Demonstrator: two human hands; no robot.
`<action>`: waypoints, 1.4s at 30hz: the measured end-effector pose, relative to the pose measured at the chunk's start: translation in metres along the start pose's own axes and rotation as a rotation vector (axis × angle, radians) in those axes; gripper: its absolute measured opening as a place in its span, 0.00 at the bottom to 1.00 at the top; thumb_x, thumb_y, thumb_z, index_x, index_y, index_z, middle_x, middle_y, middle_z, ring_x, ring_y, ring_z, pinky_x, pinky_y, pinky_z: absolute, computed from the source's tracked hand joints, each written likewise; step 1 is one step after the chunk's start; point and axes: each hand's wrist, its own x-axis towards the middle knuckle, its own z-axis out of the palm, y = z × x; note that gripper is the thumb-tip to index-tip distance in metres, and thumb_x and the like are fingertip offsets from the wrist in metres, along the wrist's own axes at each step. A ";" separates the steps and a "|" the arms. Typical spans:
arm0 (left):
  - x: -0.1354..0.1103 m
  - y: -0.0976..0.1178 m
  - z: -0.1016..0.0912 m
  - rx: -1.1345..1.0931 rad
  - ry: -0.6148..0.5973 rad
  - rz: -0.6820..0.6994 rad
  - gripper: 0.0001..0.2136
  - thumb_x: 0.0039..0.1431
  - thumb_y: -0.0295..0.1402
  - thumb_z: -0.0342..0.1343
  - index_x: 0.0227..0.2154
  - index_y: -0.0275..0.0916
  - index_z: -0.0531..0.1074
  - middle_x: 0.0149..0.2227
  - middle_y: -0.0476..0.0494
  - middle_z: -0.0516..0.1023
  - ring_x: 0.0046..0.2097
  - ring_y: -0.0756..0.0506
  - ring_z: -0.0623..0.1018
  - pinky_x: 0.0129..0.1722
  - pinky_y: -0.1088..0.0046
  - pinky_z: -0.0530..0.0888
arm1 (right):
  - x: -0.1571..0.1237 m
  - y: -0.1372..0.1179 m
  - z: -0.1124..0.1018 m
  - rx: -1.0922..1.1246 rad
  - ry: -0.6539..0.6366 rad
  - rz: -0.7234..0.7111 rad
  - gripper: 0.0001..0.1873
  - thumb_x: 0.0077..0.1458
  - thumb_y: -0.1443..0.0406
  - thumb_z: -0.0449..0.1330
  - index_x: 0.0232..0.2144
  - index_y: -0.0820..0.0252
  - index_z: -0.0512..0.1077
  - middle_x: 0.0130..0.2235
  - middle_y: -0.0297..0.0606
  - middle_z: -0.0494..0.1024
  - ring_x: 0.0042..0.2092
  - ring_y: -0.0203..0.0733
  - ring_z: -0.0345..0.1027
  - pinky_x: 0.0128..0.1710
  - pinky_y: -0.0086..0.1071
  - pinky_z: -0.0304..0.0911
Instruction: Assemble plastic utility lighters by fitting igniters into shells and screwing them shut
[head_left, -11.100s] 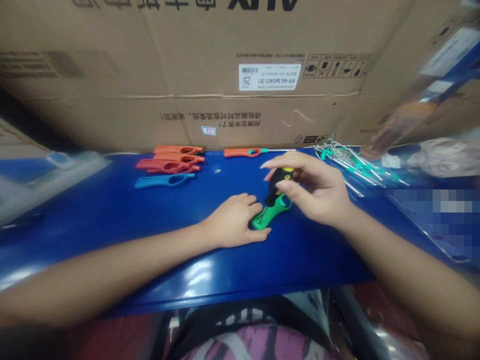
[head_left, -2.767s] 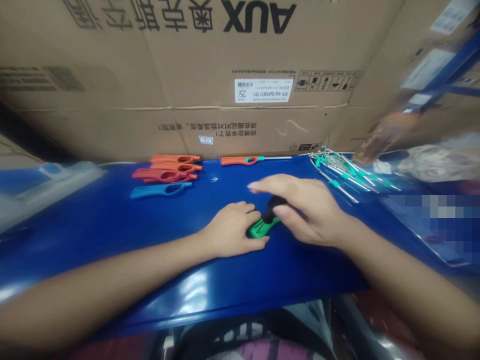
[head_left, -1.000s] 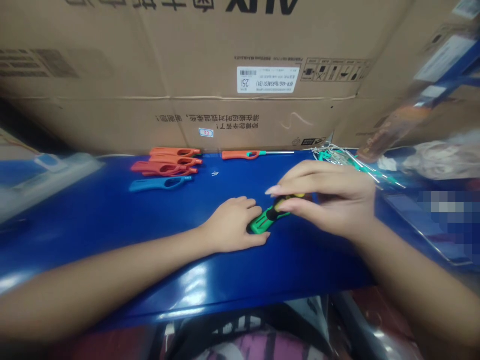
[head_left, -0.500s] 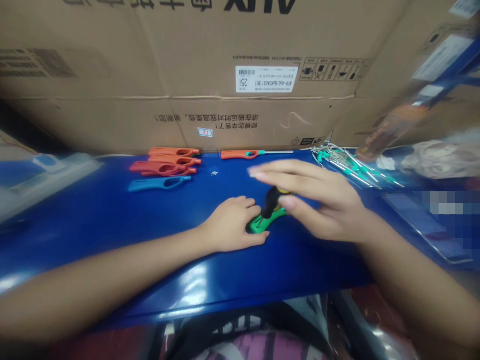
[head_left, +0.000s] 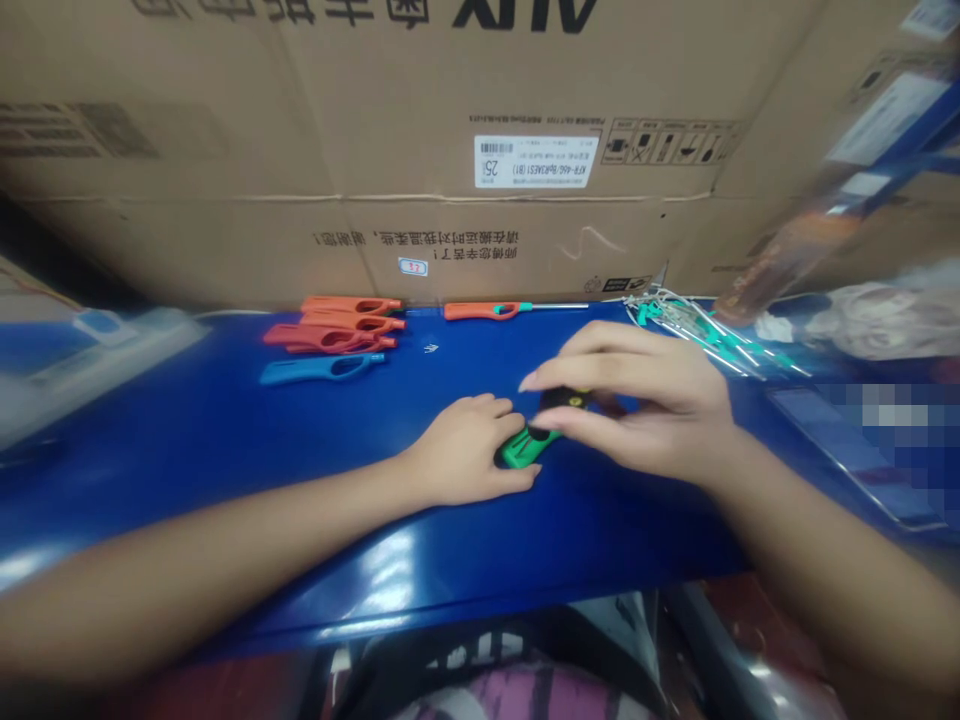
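My left hand (head_left: pixel 465 450) lies on the blue table (head_left: pixel 225 440), fingers curled over the near end of a green plastic lighter handle (head_left: pixel 520 448), pinning it down. My right hand (head_left: pixel 645 400) grips a black screwdriver with a yellow cap (head_left: pixel 564 400), its tip down on the green handle. The screwdriver's shaft is mostly hidden under my fingers.
Orange handles (head_left: pixel 337 325) and one blue handle (head_left: pixel 319 369) lie at the back left. An assembled orange lighter (head_left: pixel 495 310) rests by the cardboard box (head_left: pixel 450 150). A heap of metal rods with green ends (head_left: pixel 697 325) sits back right. A tray (head_left: pixel 862 440) lies at right.
My right hand has kept turning the screwdriver: half a second ago its fingers were spread over the handle, now they are closed round it. The left hand has stayed put on the green handle.
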 end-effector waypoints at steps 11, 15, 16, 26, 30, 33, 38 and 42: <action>0.000 0.001 -0.001 0.058 -0.026 0.005 0.17 0.61 0.50 0.56 0.34 0.38 0.74 0.35 0.42 0.76 0.39 0.39 0.76 0.40 0.62 0.72 | -0.003 0.014 0.004 0.088 0.082 0.029 0.10 0.61 0.60 0.64 0.42 0.59 0.79 0.33 0.37 0.80 0.29 0.35 0.69 0.31 0.30 0.69; -0.001 0.001 -0.001 0.036 -0.002 0.004 0.16 0.60 0.49 0.57 0.32 0.39 0.74 0.34 0.43 0.76 0.39 0.39 0.76 0.40 0.62 0.73 | -0.001 0.008 0.006 -0.046 0.053 0.017 0.14 0.66 0.60 0.58 0.50 0.58 0.77 0.41 0.42 0.80 0.38 0.39 0.73 0.36 0.32 0.71; -0.001 0.001 -0.002 0.029 0.001 0.007 0.16 0.60 0.48 0.57 0.33 0.39 0.74 0.35 0.42 0.77 0.40 0.39 0.77 0.41 0.62 0.73 | -0.001 0.007 0.005 0.015 -0.022 0.036 0.17 0.68 0.62 0.54 0.55 0.58 0.74 0.45 0.44 0.79 0.40 0.39 0.73 0.38 0.33 0.71; -0.001 0.000 0.000 0.033 0.011 0.014 0.16 0.61 0.48 0.57 0.35 0.39 0.74 0.34 0.43 0.76 0.39 0.40 0.76 0.41 0.63 0.72 | -0.003 0.008 0.010 -0.001 0.022 -0.011 0.15 0.65 0.65 0.58 0.52 0.61 0.75 0.46 0.45 0.79 0.44 0.41 0.73 0.43 0.35 0.71; -0.001 0.000 0.000 0.023 0.004 0.019 0.16 0.60 0.48 0.57 0.35 0.39 0.74 0.35 0.43 0.77 0.40 0.39 0.77 0.43 0.62 0.73 | -0.001 0.006 0.011 0.244 0.002 0.058 0.13 0.67 0.66 0.55 0.49 0.59 0.77 0.43 0.43 0.80 0.44 0.40 0.74 0.42 0.35 0.72; 0.000 0.000 0.000 0.040 0.002 0.020 0.17 0.60 0.49 0.57 0.31 0.38 0.74 0.32 0.44 0.75 0.38 0.40 0.76 0.41 0.62 0.73 | -0.002 0.009 0.016 0.109 0.178 0.047 0.09 0.62 0.64 0.63 0.44 0.57 0.79 0.37 0.40 0.79 0.38 0.39 0.73 0.36 0.32 0.72; 0.000 0.000 -0.001 0.055 0.004 0.020 0.17 0.61 0.49 0.56 0.32 0.38 0.74 0.34 0.43 0.76 0.39 0.40 0.76 0.41 0.62 0.73 | -0.004 0.014 0.010 0.066 0.058 -0.044 0.17 0.68 0.59 0.55 0.53 0.57 0.75 0.43 0.43 0.80 0.42 0.41 0.75 0.41 0.35 0.73; 0.000 -0.001 -0.001 0.062 -0.015 0.017 0.18 0.61 0.51 0.56 0.33 0.38 0.74 0.34 0.42 0.76 0.39 0.39 0.76 0.40 0.62 0.73 | -0.002 0.014 0.007 0.285 -0.018 0.027 0.14 0.68 0.63 0.55 0.50 0.59 0.77 0.41 0.42 0.81 0.40 0.39 0.75 0.39 0.33 0.73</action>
